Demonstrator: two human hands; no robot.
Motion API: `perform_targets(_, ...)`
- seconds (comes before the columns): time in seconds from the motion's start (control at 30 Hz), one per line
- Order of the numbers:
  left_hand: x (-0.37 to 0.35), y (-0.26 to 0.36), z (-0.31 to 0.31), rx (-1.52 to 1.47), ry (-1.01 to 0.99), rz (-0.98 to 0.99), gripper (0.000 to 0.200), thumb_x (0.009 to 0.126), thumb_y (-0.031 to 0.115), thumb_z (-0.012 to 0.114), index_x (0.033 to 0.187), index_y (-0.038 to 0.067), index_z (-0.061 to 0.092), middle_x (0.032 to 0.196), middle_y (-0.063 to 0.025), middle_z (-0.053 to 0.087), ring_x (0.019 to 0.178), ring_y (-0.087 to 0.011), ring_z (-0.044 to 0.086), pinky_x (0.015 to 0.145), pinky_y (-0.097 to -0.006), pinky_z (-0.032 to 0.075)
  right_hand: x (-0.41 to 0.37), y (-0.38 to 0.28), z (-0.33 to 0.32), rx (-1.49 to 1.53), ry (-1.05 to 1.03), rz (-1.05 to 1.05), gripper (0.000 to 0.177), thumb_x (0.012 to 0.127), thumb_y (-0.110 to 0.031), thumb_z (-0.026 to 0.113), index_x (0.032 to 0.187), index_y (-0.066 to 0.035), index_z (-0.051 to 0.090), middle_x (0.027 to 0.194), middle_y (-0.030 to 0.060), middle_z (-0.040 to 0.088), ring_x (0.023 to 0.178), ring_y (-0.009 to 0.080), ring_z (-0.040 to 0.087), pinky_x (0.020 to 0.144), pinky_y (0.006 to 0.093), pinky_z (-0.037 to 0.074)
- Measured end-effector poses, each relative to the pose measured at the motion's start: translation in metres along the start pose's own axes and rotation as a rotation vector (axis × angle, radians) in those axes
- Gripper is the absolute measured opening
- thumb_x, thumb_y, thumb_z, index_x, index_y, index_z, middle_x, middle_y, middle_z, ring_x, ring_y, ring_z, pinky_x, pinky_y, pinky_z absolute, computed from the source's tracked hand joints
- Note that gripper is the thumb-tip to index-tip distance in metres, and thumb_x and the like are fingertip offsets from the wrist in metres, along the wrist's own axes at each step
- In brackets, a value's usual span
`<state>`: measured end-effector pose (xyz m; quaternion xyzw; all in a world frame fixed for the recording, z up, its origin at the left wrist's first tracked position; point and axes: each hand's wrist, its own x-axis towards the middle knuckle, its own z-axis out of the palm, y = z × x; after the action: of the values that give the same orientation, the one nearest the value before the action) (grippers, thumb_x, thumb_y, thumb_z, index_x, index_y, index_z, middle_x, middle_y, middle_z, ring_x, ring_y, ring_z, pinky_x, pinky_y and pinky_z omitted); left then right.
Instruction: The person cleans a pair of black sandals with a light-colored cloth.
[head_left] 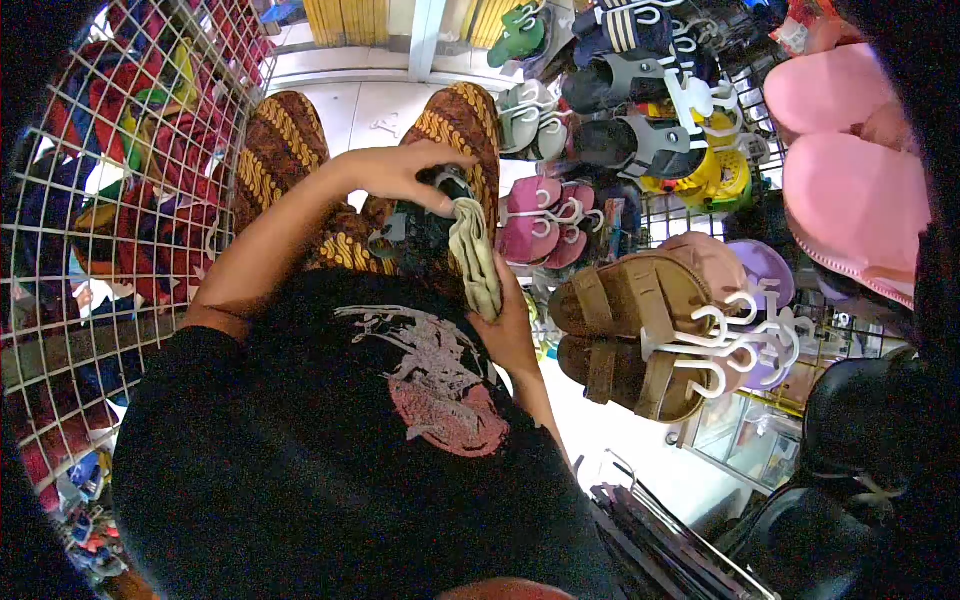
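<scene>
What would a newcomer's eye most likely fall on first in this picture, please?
Probably the large pink sandals at the upper right. Next might come the brown two-strap sandals with white hangers, to the right of the person's hands. Near the centre, the pale folded bundle in the right hand also stands out beside the patterned trousers.

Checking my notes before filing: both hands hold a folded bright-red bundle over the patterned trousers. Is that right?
Not quite: the folded bundle is pale beige, not bright red, as the head view shows. The left hand and right hand do hold it over the patterned trousers.
</scene>
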<state>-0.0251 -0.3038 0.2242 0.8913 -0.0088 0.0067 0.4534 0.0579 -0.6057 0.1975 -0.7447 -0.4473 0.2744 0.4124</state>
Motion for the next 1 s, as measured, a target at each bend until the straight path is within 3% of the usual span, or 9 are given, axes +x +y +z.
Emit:
perform_targets(0.13, 0.007, 0.011, -0.001, 0.132, -0.079, -0.002, 0.089, 0.070, 0.055, 0.079, 0.136, 0.004, 0.051, 0.135, -0.0223, 0.050, 0.129, -0.0373, 0.041, 0.110, -0.0419, 0.031, -0.003, 0.009, 0.003, 0.135, 0.042, 0.017, 0.089, 0.071, 0.010, 0.070, 0.149, -0.007, 0.031, 0.145, 0.0154, 0.044, 0.132, 0.0256, 0.045, 0.108, 0.0368, 0.038)
perform_targets(0.17, 0.005, 0.004, 0.006, 0.208, 0.038, 0.056, 0.073, 0.076, 0.053, 0.076, 0.125, 0.002, 0.060, 0.126, -0.0211, 0.056, 0.122, -0.0353, 0.048, 0.106, -0.0412, 0.037, -0.007, 0.014, 0.006, 0.140, 0.077, 0.002, 0.089, 0.071, 0.010, 0.071, 0.149, -0.007, 0.031, 0.145, 0.0151, 0.044, 0.132, 0.0248, 0.045, 0.108, 0.0367, 0.038)
perform_targets(0.3, 0.013, 0.003, 0.004, -0.039, 0.037, -0.005, 0.051, 0.089, 0.048, 0.065, 0.098, -0.003, 0.066, 0.098, -0.0177, 0.062, 0.099, -0.0312, 0.060, 0.090, -0.0410, 0.045, -0.012, 0.011, 0.001, -0.067, 0.082, -0.117, 0.087, 0.068, 0.009, 0.072, 0.146, -0.013, 0.040, 0.129, 0.0167, 0.053, 0.120, 0.0295, 0.054, 0.101, 0.0375, 0.044)
perform_targets(0.37, 0.014, 0.001, 0.006, -0.002, 0.056, 0.019, 0.052, 0.090, 0.048, 0.065, 0.097, -0.003, 0.066, 0.097, -0.0182, 0.061, 0.098, -0.0326, 0.059, 0.089, -0.0413, 0.045, -0.012, -0.002, -0.005, -0.224, 0.089, -0.146, 0.084, 0.065, 0.007, 0.074, 0.141, -0.017, 0.047, 0.115, 0.0185, 0.055, 0.106, 0.0365, 0.057, 0.091, 0.0422, 0.047)
perform_targets(0.47, 0.015, 0.001, 0.010, 0.045, 0.097, 0.056, 0.053, 0.091, 0.048, 0.063, 0.093, -0.004, 0.066, 0.094, -0.0189, 0.060, 0.096, -0.0345, 0.058, 0.087, -0.0418, 0.045, -0.007, -0.001, -0.009, -0.395, 0.219, -0.307, 0.082, 0.065, 0.003, 0.074, 0.140, -0.015, 0.048, 0.115, 0.0187, 0.055, 0.104, 0.0387, 0.056, 0.089, 0.0450, 0.046)
perform_targets(0.6, 0.019, -0.001, 0.012, 0.059, 0.110, 0.056, 0.054, 0.093, 0.048, 0.060, 0.088, -0.005, 0.066, 0.092, -0.0201, 0.059, 0.094, -0.0354, 0.058, 0.085, -0.0423, 0.045, -0.004, 0.008, -0.005, -0.370, 0.175, -0.359, 0.078, 0.066, -0.001, 0.075, 0.138, -0.015, 0.048, 0.114, 0.0188, 0.054, 0.103, 0.0391, 0.055, 0.088, 0.0451, 0.046)
perform_targets(0.7, 0.020, 0.001, 0.010, 0.054, 0.084, -0.020, 0.054, 0.094, 0.048, 0.059, 0.087, -0.005, 0.065, 0.090, -0.0216, 0.059, 0.091, -0.0349, 0.058, 0.084, -0.0423, 0.045, -0.003, 0.022, 0.010, -0.221, 0.241, -0.124, 0.082, 0.063, 0.002, 0.075, 0.138, -0.015, 0.048, 0.116, 0.0181, 0.053, 0.104, 0.0387, 0.054, 0.089, 0.0433, 0.046)
perform_targets(0.83, 0.017, 0.005, 0.013, 0.035, 0.166, 0.036, 0.054, 0.094, 0.048, 0.059, 0.085, -0.006, 0.064, 0.083, -0.0208, 0.058, 0.084, -0.0326, 0.057, 0.081, -0.0411, 0.046, -0.011, 0.030, 0.006, -0.358, 0.153, -0.357, 0.080, 0.067, 0.001, 0.072, 0.141, -0.011, 0.044, 0.118, 0.0177, 0.051, 0.107, 0.0384, 0.054, 0.091, 0.0416, 0.046)
perform_targets(1.0, 0.018, 0.005, 0.009, -0.002, 0.085, -0.027, 0.054, 0.095, 0.047, 0.059, 0.085, -0.006, 0.063, 0.082, -0.0191, 0.058, 0.081, -0.0305, 0.057, 0.078, -0.0405, 0.046, -0.007, 0.035, 0.009, -0.221, 0.213, -0.267, 0.081, 0.067, 0.001, 0.071, 0.142, -0.010, 0.041, 0.118, 0.0189, 0.051, 0.107, 0.0403, 0.054, 0.090, 0.0435, 0.047)
